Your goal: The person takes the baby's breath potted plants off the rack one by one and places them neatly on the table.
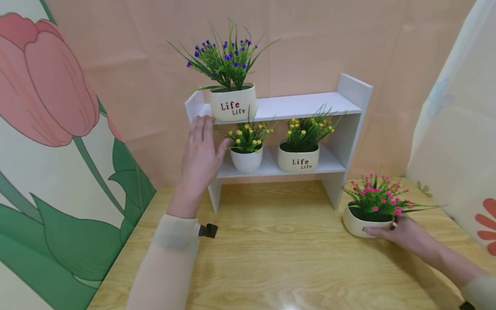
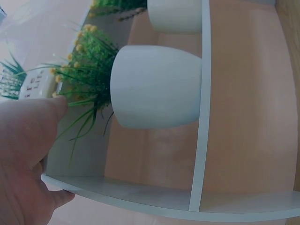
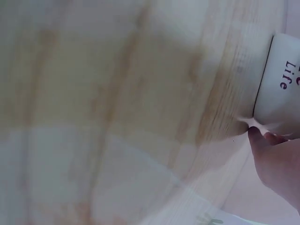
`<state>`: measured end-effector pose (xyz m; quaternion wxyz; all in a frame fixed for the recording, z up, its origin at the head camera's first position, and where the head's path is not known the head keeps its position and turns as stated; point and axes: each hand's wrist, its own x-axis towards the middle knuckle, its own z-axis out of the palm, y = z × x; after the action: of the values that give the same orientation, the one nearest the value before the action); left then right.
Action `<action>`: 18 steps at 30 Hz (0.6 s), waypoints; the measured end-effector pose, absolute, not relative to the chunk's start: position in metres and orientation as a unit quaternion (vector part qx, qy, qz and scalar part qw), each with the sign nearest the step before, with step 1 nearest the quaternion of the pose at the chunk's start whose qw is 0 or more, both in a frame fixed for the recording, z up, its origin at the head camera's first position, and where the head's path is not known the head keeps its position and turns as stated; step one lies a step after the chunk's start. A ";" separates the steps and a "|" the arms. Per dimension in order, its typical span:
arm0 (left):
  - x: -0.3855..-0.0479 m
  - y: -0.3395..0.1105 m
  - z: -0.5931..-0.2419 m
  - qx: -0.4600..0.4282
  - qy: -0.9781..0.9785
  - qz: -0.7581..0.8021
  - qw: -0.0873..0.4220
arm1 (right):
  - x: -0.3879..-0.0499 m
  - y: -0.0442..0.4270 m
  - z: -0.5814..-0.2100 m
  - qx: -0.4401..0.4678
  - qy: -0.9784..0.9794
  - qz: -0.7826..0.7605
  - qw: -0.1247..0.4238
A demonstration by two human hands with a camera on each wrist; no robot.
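My left hand (image 1: 200,157) rests against the upper left corner of a white two-tier shelf (image 1: 306,104), fingers straight and thumb spread. Just above its fingertips stands a cream "Life" pot of purple flowers (image 1: 232,103). Beside the thumb, on the lower tier, is a round white pot of yellow flowers (image 1: 247,161), seen from close by as a white pot (image 2: 154,86) in the left wrist view. At the table's right, my right hand (image 1: 407,234) holds a cream pot of pink flowers (image 1: 360,221), thumb on its front; the other fingers are mostly hidden behind it.
Another cream "Life" pot with yellow flowers (image 1: 298,160) sits on the lower tier's right half. The shelf stands on a wood-grain table (image 1: 271,249) near a peach backdrop (image 1: 128,86). A tulip-print panel (image 1: 50,129) borders the left side.
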<state>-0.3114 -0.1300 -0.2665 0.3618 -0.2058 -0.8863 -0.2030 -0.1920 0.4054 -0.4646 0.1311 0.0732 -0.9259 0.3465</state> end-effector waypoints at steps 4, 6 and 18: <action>-0.311 -0.130 -0.267 -0.208 -0.884 -0.200 0.368 | -0.183 0.408 -0.458 0.036 -0.915 0.394 0.076; -0.311 -0.130 -0.267 -0.210 -0.881 -0.201 0.372 | -0.177 0.410 -0.450 0.009 -0.914 0.404 0.038; -0.310 -0.130 -0.266 -0.204 -0.887 -0.199 0.364 | -0.147 0.425 -0.414 0.013 -0.900 0.426 0.085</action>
<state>-0.3102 -0.1296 -0.2659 0.3645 -0.2042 -0.8866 -0.1985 -0.1466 0.4252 -0.4136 0.0853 0.0128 -0.9004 0.4264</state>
